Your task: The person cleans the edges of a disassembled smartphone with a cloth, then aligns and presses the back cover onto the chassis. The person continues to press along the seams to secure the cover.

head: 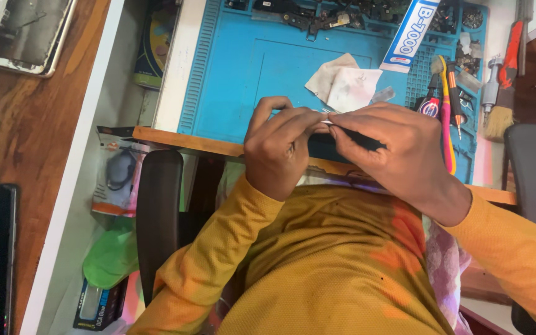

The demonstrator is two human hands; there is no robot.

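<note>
My left hand [280, 146] and my right hand [392, 149] meet fingertip to fingertip over the near edge of a blue work mat [243, 74]. Between the fingertips they pinch a small thin pale piece [327, 118]; what it is cannot be made out. A dark slim object [364, 141] pokes out under my right hand's fingers. Both arms wear yellow-orange sleeves. Just beyond the hands, crumpled white tissue [345, 84] lies on the mat.
A white-and-blue glue tube [409, 31] lies at the mat's far right. Small dark parts [317, 17] fill the trays along the mat's top. Hand tools [445, 105] and a brush [500, 102] rest at the right. Black chair arms [159, 211] flank me. Packages [116, 180] hang at the left.
</note>
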